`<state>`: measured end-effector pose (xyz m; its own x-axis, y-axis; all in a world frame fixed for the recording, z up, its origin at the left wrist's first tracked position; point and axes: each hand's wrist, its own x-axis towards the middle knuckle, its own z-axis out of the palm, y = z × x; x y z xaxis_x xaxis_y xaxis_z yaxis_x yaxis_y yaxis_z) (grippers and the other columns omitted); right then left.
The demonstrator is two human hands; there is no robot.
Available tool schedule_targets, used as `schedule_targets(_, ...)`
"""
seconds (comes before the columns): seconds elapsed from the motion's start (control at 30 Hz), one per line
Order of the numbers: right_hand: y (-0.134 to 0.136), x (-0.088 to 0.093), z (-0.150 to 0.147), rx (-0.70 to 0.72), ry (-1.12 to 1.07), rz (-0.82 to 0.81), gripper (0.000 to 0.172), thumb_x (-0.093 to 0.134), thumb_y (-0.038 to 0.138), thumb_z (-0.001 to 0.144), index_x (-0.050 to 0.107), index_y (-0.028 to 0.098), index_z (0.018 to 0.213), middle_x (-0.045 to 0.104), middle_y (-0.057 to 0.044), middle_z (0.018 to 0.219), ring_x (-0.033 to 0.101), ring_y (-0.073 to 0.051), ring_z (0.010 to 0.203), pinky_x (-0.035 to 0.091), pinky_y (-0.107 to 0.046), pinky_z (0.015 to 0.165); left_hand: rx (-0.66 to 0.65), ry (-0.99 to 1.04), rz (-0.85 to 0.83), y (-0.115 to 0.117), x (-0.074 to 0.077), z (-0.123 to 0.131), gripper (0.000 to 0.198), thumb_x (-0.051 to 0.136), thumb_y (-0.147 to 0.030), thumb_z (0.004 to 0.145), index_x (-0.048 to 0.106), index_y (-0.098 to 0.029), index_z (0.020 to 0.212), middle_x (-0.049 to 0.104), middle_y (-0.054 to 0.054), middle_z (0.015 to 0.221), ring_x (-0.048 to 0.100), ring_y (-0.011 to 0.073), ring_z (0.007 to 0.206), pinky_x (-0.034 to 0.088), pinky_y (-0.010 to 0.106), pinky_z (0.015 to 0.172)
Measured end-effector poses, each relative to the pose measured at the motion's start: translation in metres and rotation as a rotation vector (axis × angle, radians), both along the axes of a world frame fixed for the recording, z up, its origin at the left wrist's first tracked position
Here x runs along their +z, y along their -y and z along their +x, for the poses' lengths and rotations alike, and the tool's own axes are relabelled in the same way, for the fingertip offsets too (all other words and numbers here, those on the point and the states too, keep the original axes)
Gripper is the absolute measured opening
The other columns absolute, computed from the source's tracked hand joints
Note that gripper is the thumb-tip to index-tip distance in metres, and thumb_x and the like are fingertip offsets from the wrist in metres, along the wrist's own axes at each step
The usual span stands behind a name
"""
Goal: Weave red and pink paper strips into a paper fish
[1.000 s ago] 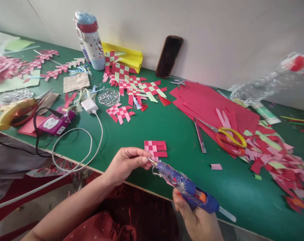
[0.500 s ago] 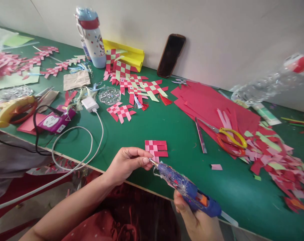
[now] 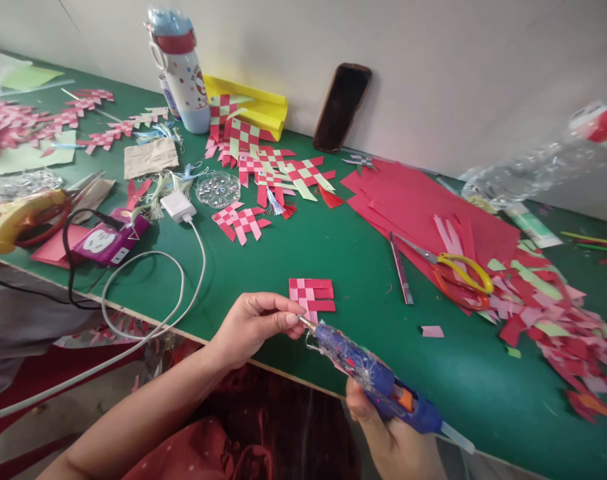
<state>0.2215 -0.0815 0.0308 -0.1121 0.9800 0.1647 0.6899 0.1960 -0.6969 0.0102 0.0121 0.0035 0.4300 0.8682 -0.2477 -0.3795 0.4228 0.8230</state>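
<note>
My right hand (image 3: 383, 437) is wrapped round a blue glue gun (image 3: 378, 377) with strings of dried glue on it and a glue stick poking from its back end. Its metal nozzle points up and left, right at the fingertips of my left hand (image 3: 256, 327). Thumb and forefinger there are pinched together; whatever is between them is too small to make out. Just beyond those fingertips a woven red and pink paper piece (image 3: 311, 293) lies on the green table, with loose strips on its right side.
Scissors (image 3: 458, 270) and a slim craft knife (image 3: 401, 270) lie right, by red sheets (image 3: 428, 207) and paper scraps (image 3: 563, 333). Finished paper fish (image 3: 283, 167), a bottle (image 3: 183, 73) and a phone (image 3: 341, 107) stand or lie behind. A white cable (image 3: 183, 280) loops left.
Both hands and the glue gun hold almost the same position. The view has shifted very slightly; the objects on the table stay put.
</note>
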Motion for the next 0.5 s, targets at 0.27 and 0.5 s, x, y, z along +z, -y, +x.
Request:
schedule_targets(0.27,0.0021,0.0006,0.0003,-0.014,-0.003,-0.015,0.031,0.048,0.048,0.096,0.060,0.024,0.079,0.061,0.001,0.060,0.058,-0.015,0.052,0.052,-0.023,0.055,0.008,-0.021,-0.011,-0.0002,0.0005,-0.0002,0.022,0.082,-0.033,0.076,0.077,-0.013,0.086,0.074,0.006,0.072,0.065,0.0113,0.063,0.055,0.024,0.068)
schedule_targets(0.5,0.0011,0.0022,-0.0011,-0.017,-0.041,-0.044,0.030,0.048,0.047,0.095,0.059,0.024,0.079,0.062,0.000,0.061,0.061,-0.017,0.053,0.052,-0.024,0.053,0.017,-0.035,-0.013,-0.0005,0.0003,0.0004,0.024,0.082,-0.035,0.075,0.077,-0.013,0.086,0.073,0.006,0.071,0.065,0.0117,0.062,0.055,0.025,0.067)
